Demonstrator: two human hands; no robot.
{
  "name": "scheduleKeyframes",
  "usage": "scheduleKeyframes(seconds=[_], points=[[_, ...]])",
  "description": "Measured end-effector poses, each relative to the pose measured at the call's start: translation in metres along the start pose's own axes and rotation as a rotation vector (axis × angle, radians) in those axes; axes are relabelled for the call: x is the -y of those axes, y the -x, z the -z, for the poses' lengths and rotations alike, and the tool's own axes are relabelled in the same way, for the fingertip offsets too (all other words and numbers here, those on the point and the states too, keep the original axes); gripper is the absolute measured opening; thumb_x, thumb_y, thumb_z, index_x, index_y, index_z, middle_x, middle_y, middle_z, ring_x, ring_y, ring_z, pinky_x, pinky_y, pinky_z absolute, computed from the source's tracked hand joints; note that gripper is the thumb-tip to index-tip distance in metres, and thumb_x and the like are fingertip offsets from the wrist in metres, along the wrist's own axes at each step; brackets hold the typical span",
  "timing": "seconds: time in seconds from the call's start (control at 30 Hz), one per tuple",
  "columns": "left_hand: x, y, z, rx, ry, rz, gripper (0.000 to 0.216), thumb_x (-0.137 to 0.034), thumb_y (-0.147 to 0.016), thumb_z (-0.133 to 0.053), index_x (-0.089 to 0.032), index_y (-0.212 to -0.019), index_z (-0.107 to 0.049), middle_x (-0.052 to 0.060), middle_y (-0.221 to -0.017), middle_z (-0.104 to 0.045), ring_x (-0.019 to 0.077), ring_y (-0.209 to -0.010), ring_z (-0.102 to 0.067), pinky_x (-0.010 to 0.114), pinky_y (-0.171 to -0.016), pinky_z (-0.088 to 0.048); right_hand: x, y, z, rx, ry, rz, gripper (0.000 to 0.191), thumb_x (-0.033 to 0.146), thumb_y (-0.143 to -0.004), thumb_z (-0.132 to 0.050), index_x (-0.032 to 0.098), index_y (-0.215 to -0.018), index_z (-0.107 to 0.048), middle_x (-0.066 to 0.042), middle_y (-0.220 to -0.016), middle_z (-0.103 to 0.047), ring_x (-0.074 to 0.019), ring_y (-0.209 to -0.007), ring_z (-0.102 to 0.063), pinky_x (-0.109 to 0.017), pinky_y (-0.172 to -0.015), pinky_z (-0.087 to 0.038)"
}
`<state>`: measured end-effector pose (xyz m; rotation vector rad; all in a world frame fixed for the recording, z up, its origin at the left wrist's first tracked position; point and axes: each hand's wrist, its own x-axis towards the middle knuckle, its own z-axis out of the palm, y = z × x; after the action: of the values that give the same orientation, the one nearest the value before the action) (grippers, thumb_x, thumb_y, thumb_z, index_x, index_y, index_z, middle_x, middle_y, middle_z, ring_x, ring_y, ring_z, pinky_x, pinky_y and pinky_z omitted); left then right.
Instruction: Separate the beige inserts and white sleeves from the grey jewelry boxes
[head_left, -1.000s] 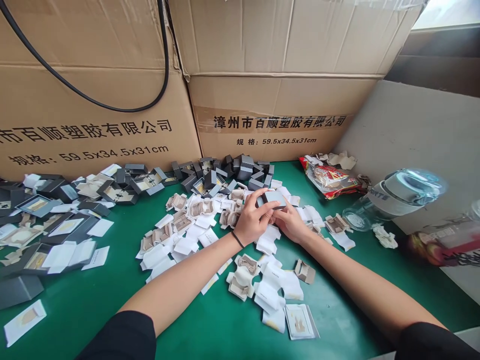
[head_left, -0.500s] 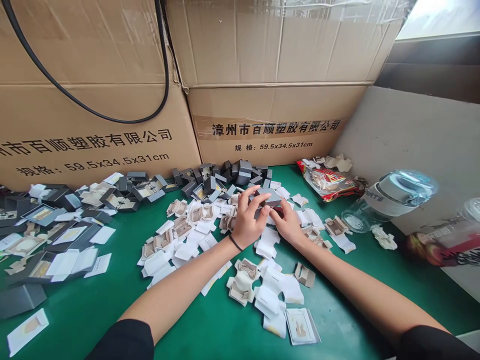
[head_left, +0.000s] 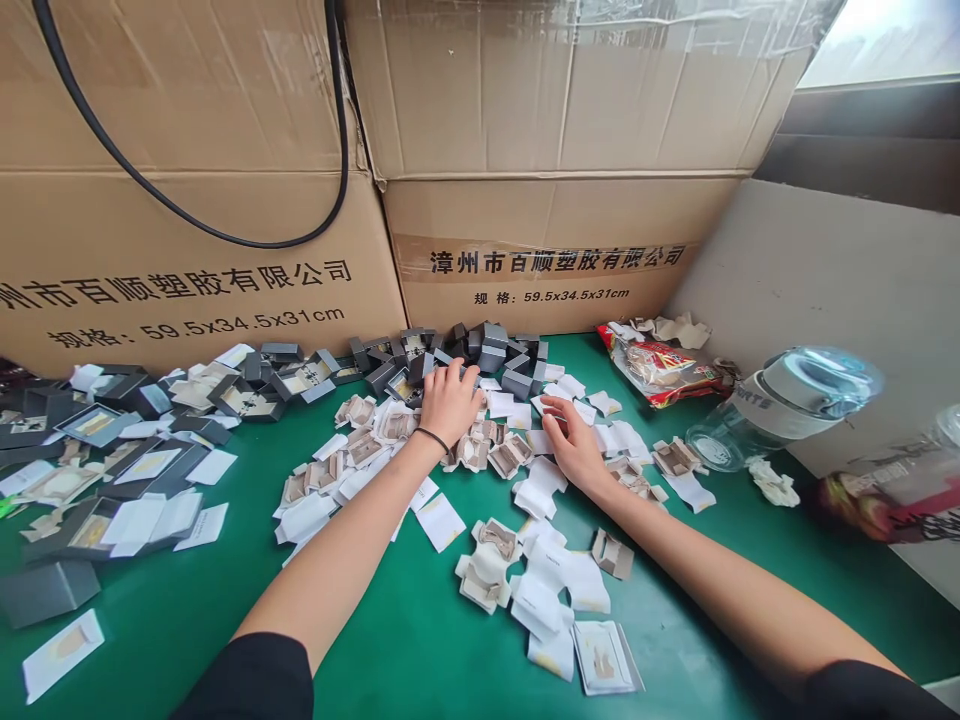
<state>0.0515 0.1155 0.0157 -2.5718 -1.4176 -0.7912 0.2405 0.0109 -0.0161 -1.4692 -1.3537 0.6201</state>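
Note:
My left hand [head_left: 450, 408], palm down, reaches to the front of a pile of small dark grey boxes [head_left: 491, 350]. Its fingers are apart and rest over the nearest boxes; their undersides are hidden. My right hand [head_left: 576, 442] hovers at or just above the scattered white paper slips [head_left: 538, 488], fingers loosely bent with nothing visible in them. Between the hands and the pile sits a single grey box [head_left: 517, 383]. Crumpled brown card inserts [head_left: 510, 455] lie between my two hands.
Large cardboard cartons [head_left: 555, 230] wall off the back. More opened dark boxes [head_left: 150, 460] and slips cover the left side. At right are a red snack bag [head_left: 660, 365], a clear bottle [head_left: 787, 405] and a plastic container [head_left: 900, 490]. A black cable [head_left: 225, 238] hangs in front.
Both hands have let go of the grey box they held, which is now by the pile. My left hand moved left to the boxes. My right hand stayed near its place.

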Motion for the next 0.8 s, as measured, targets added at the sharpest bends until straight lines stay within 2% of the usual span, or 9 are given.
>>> scheduleKeyframes(seconds=[0.13, 0.3, 0.4, 0.5, 0.6, 0.7, 0.8], points=[[-0.003, 0.002, -0.001, 0.018, -0.015, -0.002, 0.036, -0.031, -0.083, -0.047, -0.019, -0.117, -0.053, 0.013, -0.124, -0.052, 0.0289, -0.106, -0.050, 0.044, -0.092, -0.035, 0.001, 0.000, 0.000, 0.018, 0.018, -0.008, 0.034, 0.044, -0.085, -0.045, 0.024, -0.111, -0.054, -0.006, -0.109, -0.060, -0.0215, -0.096, -0.056, -0.036, -0.082, -0.044], [-0.002, -0.005, 0.014, -0.080, 0.043, 0.031, 0.037, -0.036, -0.088, -0.039, -0.020, -0.119, -0.051, 0.011, -0.128, -0.051, 0.0276, -0.118, -0.044, 0.045, -0.098, -0.032, 0.006, 0.002, 0.001, 0.034, 0.039, -0.002, 0.031, 0.041, -0.085, -0.045, 0.024, -0.109, -0.056, -0.005, -0.100, -0.062, -0.0198, -0.084, -0.056, -0.033, -0.072, -0.043], [0.006, -0.010, 0.024, -0.104, -0.051, 0.185, 0.034, -0.030, -0.088, -0.036, -0.021, -0.115, -0.055, 0.013, -0.135, -0.044, 0.0330, -0.127, -0.032, 0.058, -0.102, -0.022, 0.009, 0.002, 0.001, 0.037, 0.021, -0.003, 0.029, 0.041, -0.085, -0.045, 0.024, -0.106, -0.057, -0.003, -0.094, -0.062, -0.0183, -0.075, -0.054, -0.031, -0.066, -0.042], [0.016, -0.013, 0.030, 0.041, -0.093, 0.336, 0.036, -0.030, -0.089, -0.032, -0.021, -0.116, -0.054, 0.017, -0.126, -0.050, 0.0384, -0.116, -0.044, 0.067, -0.090, -0.028, 0.011, 0.003, 0.001, 0.072, 0.045, 0.007, 0.027, 0.040, -0.086, -0.043, 0.024, -0.102, -0.057, -0.003, -0.091, -0.061, -0.0165, -0.068, -0.051, -0.030, -0.063, -0.040], [0.021, -0.014, 0.032, 0.129, -0.119, 0.343, 0.036, -0.030, -0.090, -0.031, -0.022, -0.118, -0.052, 0.016, -0.113, -0.056, 0.0348, -0.102, -0.052, 0.059, -0.083, -0.040, 0.012, 0.004, 0.001, 0.103, 0.083, 0.008, 0.027, 0.039, -0.087, -0.041, 0.022, -0.102, -0.057, -0.003, -0.090, -0.061, -0.0156, -0.066, -0.050, -0.030, -0.062, -0.040], [0.022, -0.015, 0.034, 0.121, -0.148, 0.332, 0.036, -0.027, -0.085, -0.041, -0.020, -0.120, -0.049, 0.017, -0.111, -0.054, 0.0350, -0.104, -0.050, 0.052, -0.080, -0.044, 0.011, 0.004, 0.001, 0.099, 0.108, 0.014, 0.027, 0.038, -0.087, -0.041, 0.021, -0.103, -0.056, -0.004, -0.092, -0.062, -0.0164, -0.070, -0.052, -0.030, -0.065, -0.042], [0.026, -0.018, 0.035, 0.134, -0.112, 0.387, 0.046, -0.033, -0.080, -0.050, -0.016, -0.123, -0.045, 0.019, -0.114, -0.051, 0.0374, -0.107, -0.048, 0.049, -0.080, -0.045, 0.009, 0.003, 0.001, 0.119, 0.176, 0.046, 0.025, 0.035, -0.086, -0.044, 0.020, -0.101, -0.058, -0.005, -0.092, -0.063, -0.0179, -0.075, -0.055, -0.031, -0.068, -0.044]])
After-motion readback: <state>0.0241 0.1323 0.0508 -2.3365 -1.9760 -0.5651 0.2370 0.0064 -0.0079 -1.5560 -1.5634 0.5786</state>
